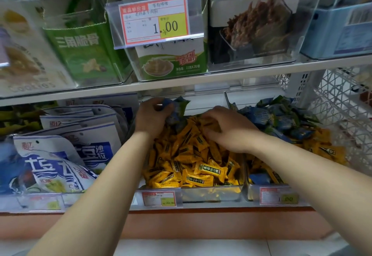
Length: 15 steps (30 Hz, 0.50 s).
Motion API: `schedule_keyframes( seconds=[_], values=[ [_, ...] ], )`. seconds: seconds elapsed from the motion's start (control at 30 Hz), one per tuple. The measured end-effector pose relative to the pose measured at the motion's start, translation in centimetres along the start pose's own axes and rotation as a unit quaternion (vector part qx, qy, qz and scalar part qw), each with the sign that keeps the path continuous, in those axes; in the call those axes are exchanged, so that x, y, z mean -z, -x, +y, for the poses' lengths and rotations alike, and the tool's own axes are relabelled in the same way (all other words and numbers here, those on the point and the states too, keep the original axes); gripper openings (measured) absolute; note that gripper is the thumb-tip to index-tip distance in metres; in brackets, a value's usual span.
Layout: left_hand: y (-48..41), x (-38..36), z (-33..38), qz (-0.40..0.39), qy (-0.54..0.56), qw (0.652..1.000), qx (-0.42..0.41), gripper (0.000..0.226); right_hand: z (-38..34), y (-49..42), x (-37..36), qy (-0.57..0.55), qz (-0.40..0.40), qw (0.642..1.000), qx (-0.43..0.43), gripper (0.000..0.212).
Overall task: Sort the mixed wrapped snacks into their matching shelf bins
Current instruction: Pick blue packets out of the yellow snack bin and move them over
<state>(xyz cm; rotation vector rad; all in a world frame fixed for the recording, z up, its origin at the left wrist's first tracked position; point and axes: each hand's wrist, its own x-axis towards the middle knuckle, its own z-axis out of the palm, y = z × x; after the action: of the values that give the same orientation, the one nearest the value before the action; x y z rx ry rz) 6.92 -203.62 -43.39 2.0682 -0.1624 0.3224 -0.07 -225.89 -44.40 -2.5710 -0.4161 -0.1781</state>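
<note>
While the left hand (153, 115) clutches blue snacks (177, 107) at 11 o'clock in the middle bin (211, 194), the right hand (229, 130) sits curled on the yellow snacks (193, 155) at 2 o'clock, can't tell if it's grabbing any.

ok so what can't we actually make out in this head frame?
1. Head view: the right hand has its fingertips buried in the yellow wrapped snacks, so whether it grips one is unclear.
2. Head view: the left hand grips blue wrapped snacks; its fingers hide how many.
3. Head view: the lower price tag has print too small and blurred to read.
4. Head view: the right forearm covers part of the right bin.
</note>
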Motion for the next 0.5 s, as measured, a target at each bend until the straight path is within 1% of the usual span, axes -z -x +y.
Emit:
schedule_keyframes(
  seconds=[0.07,0.13,0.2,0.23,0.3,0.37,0.5],
  values=[
    [1.3,0.2,1.3,-0.008,0.108,0.992,0.059,0.016,-0.5,0.0,0.3,-0.077,0.066,0.995,-0.01,0.054],
    [2.9,0.0,2.3,-0.052,0.208,0.969,0.125,0.017,-1.2,-0.1,0.5,-0.174,0.108,0.979,-0.023,0.068],
    [4.6,-0.8,3.1,-0.093,0.269,0.947,0.147,0.019,-2.1,0.0,0.3,-0.227,0.106,0.968,-0.021,0.079],
    [5.3,-1.2,3.5,-0.1,0.301,0.936,0.151,0.019,-2.4,0.0,0.0,-0.232,0.095,0.968,-0.019,0.082],
    [6.3,-2.1,4.2,-0.092,0.37,0.908,0.172,0.016,-2.8,0.0,-0.3,-0.236,0.071,0.969,-0.02,0.085],
    [6.9,-2.7,4.8,-0.072,0.407,0.89,0.19,0.011,-2.9,0.0,-0.1,-0.255,0.059,0.965,-0.02,0.079],
    [7.4,-3.5,5.6,-0.059,0.476,0.852,0.208,0.013,-2.6,0.4,0.7,-0.339,0.04,0.94,-0.008,0.042]
  ],
)
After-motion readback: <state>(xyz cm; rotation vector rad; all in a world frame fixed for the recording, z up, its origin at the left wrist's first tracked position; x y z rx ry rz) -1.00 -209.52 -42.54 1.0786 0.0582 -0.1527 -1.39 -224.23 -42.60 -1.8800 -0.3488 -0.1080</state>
